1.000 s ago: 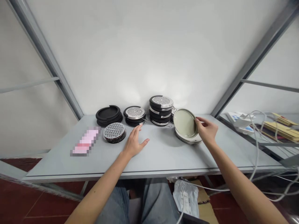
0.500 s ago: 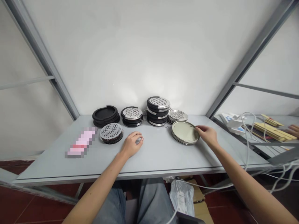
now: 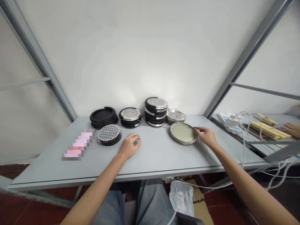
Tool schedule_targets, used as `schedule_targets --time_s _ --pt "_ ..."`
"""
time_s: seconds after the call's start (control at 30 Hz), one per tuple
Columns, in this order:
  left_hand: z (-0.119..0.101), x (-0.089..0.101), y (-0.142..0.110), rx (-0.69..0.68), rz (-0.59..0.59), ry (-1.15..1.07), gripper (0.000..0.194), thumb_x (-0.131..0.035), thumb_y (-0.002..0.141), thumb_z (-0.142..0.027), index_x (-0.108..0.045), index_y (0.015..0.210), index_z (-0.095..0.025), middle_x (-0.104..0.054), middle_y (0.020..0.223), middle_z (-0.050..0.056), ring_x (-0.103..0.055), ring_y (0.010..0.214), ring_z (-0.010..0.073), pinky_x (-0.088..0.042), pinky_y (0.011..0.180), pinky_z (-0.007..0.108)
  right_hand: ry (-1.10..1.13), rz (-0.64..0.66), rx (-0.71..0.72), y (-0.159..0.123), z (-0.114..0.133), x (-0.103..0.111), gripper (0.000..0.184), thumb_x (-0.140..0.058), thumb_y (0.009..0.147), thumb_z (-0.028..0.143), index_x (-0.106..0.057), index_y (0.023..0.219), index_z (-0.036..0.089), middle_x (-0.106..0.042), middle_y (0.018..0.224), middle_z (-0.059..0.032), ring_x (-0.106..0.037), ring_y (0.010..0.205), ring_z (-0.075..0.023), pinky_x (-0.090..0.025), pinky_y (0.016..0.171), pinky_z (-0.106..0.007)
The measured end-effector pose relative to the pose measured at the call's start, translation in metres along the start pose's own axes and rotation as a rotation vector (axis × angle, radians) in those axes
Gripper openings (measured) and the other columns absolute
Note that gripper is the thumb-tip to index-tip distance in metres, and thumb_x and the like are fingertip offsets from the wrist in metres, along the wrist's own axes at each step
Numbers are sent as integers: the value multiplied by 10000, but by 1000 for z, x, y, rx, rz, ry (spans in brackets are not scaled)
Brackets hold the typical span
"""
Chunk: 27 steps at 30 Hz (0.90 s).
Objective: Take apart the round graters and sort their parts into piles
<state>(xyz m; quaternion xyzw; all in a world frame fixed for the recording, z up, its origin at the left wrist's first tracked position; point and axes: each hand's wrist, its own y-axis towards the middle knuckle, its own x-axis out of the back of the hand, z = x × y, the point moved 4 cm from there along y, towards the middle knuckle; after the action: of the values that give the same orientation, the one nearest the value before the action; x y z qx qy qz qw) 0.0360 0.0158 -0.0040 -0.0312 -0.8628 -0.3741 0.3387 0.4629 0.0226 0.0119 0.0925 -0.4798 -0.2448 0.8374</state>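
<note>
My right hand [image 3: 206,136] pinches the right rim of the top round metal plate [image 3: 183,132], a pale shallow disc with a raised edge, on a low stack. My left hand [image 3: 130,145] rests on the table, fingers curled toward the thumb, with nothing visible in it. Just left of it lies a stack of perforated grey discs [image 3: 109,133]. Behind are black rings [image 3: 103,115], a short pile of black-rimmed perforated discs [image 3: 130,114], and a taller pile of the same kind [image 3: 157,103] with small chains. Shiny perforated metal discs [image 3: 176,115] sit behind the plates.
A blurred pink item [image 3: 79,144] lies on the grey table [image 3: 150,162] at left. To the right, another table holds yellow strips [image 3: 269,129], white cables [image 3: 243,137] and a white box [image 3: 231,122]; a co-worker's hand [image 3: 290,128] is there. Below is a plastic parcel [image 3: 181,198].
The view has shifted slightly, so the things on the table appear a little further left. Both hands keep nearly the same places. The co-worker's hand shows more fully.
</note>
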Motion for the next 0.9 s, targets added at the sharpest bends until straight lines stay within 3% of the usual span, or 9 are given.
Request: schedule_targets --time_s 0.13,0.27,0.4,0.47,0.57,0.67,0.9 --pt "3 -2 1 -4 -3 -2 140 -519 865 -204 -657 855 -186 -668 937 61 -627 890 187 -502 862 343 -6 -113 127 -7 15 8 305 -496 790 319 -716 914 148 -701 989 -116 -663 786 -223 -525 725 -351" --pt "2 -2 1 9 9 -2 143 -517 867 -200 -658 854 -187 -670 932 54 -629 876 181 -501 850 333 45 -228 374 -27 57 7 234 -500 819 266 -700 909 185 -695 976 -87 -649 886 -230 -519 806 -367" --pt "0 1 1 14 -3 -7 148 -510 867 -186 -653 830 -189 -671 914 48 -630 859 174 -506 814 312 201 -119 678 -51 119 -14 196 -523 822 207 -689 925 209 -694 980 -67 -646 920 -203 -507 851 -332" --pt "0 1 0 17 -17 -8 145 -512 862 -175 -651 822 -187 -672 906 47 -630 856 172 -505 805 307 276 -21 753 -57 148 -31 199 -513 826 177 -683 924 209 -692 962 -61 -649 864 -178 -511 798 -299" --pt "1 1 0 24 -24 -10 143 -511 856 -165 -647 817 -186 -673 897 47 -631 847 170 -505 791 300 395 49 760 -56 184 -58 204 -499 829 159 -680 915 203 -691 927 -54 -640 792 -156 -504 745 -276" --pt "1 1 0 24 -23 -9 150 -505 854 -155 -644 808 -186 -672 884 49 -629 836 170 -503 787 301 496 58 673 -48 207 -86 188 -501 821 170 -680 875 189 -686 874 -53 -617 714 -144 -492 676 -260" --pt "-3 3 2 16 -16 -6 148 -504 855 -149 -641 809 -180 -670 875 53 -622 837 174 -496 799 311 590 78 449 -41 212 -132 158 -493 777 191 -649 783 170 -676 763 -38 -562 599 -132 -440 582 -242"
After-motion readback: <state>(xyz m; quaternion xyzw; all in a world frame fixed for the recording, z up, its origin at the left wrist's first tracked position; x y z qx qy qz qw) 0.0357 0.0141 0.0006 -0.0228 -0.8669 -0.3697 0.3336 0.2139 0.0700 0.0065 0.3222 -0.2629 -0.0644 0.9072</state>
